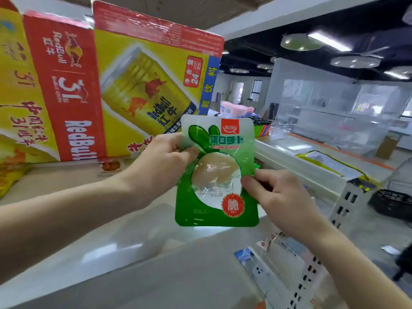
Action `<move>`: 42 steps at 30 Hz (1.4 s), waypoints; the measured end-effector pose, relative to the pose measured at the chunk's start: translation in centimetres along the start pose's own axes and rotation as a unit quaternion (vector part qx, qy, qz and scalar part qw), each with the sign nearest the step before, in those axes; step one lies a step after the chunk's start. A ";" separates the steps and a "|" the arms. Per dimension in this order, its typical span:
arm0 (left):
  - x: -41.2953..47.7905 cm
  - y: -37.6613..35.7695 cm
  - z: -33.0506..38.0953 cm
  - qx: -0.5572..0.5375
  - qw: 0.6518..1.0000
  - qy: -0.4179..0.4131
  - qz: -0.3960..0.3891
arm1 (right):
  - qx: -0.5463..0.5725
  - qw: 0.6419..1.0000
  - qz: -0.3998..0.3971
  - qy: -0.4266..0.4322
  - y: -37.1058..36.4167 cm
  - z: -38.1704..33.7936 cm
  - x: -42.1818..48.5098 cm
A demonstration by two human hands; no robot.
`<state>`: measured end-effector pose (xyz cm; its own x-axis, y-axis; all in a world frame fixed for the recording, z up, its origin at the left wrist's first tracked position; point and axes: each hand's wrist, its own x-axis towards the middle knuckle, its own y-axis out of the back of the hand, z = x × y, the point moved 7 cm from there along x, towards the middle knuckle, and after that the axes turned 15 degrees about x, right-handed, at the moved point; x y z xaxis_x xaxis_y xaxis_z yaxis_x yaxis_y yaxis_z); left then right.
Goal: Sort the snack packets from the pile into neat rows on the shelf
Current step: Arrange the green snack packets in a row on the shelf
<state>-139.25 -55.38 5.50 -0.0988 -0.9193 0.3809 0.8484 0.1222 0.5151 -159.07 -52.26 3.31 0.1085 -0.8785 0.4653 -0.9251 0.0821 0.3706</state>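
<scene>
Before the Red Bull carton (pixel 153 85), and lower than the can printed on it, the green snack packet (pixel 217 175) hangs upright in mid-air. Its printed front is turned toward you, and it is clear of the shelf (pixel 66 181) on which the carton stands.

Your left hand (pixel 162 161) holds the packet edge nearer the carton. Its thumb (pixel 187 152) curls over the front face just under the leaf print, and the other fingers are hidden behind the film. Your right hand (pixel 274 192) takes the edge farther from the carton, about halfway down, with thumb and curled fingers pinching the margin beside the clear window. Both grips are narrow pinches on the packet, so neither hand is free.

Step in hand, as judged from this view: one packet is lifted and is being squared up between both hands, not yet set down. No row of matching green packets shows on the shelf near the carton. At the carton's foot lies a small reddish packet (pixel 110 165), too blurred to name with confidence; it may be another snack.

Next move, by the same judgement: choose a bare stretch of shelf in front of the carton and lower the packet there. Keep its lower edge parallel to the carton's face so that later packets can line up against it. The film looks thin and glossy, so expect it to slide or flop. Let go with one hand only once the packet rests on the shelf.
</scene>
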 end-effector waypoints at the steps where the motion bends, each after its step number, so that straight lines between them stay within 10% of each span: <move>1: 0.7 -0.1 0.3 -0.001 1.000 0.006 0.015 | -0.023 1.000 -0.013 0.005 0.7 0.1 1.0; 13: 7.3 -3.3 9.5 -0.006 0.981 -0.050 0.187 | -0.165 0.967 -0.100 0.168 12.3 -4.2 12.5; 21: 11.3 -5.0 6.6 0.086 0.969 0.012 0.232 | -0.142 0.969 -0.196 0.043 10.8 2.4 18.0; 34: 13.6 -12.0 -3.1 0.491 0.863 0.115 0.027 | -0.502 0.821 -0.252 0.107 3.7 9.1 17.0; 42: 13.0 -12.3 -3.3 0.607 0.783 0.120 0.063 | -0.582 0.759 -0.260 0.133 2.7 8.9 16.4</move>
<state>-149.20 -70.07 1.56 0.1698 -0.8973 0.4074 -0.2893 0.3498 0.8910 -163.07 -70.63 4.78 0.5616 -0.8211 0.1019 0.1980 0.2529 0.9470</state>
